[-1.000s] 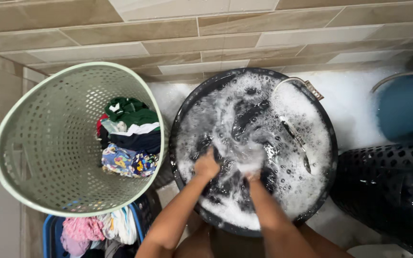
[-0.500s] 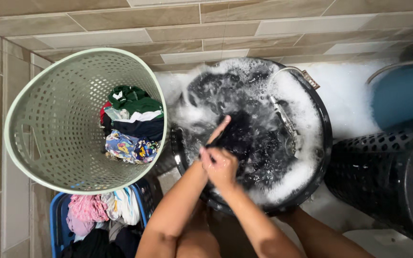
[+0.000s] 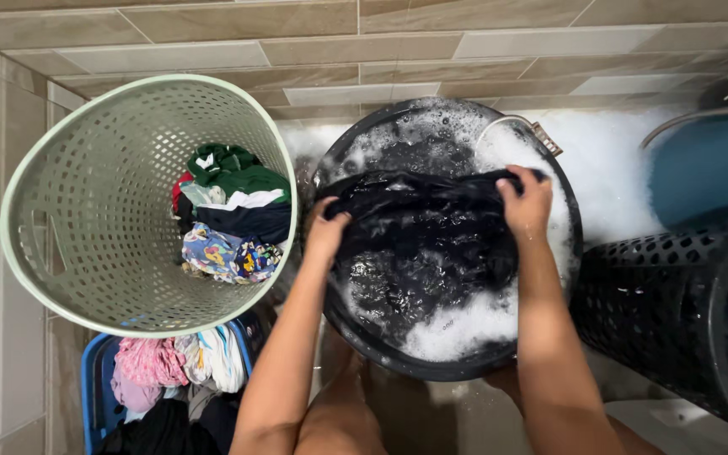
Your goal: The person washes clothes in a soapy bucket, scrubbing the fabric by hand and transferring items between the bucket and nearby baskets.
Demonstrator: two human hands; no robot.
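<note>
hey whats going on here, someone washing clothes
Yes. A person holds a wet black garment stretched between the left hand and right hand, lifted over a black basin of soapy water. Foam has spilled onto the floor behind it. A pale green basket beside the basin holds mixed clothes, and a blue basket below holds more.

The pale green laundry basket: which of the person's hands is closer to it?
Left. The left hand grips the wet black garment just beside the green basket; the right hand holds the garment's far end.
</note>
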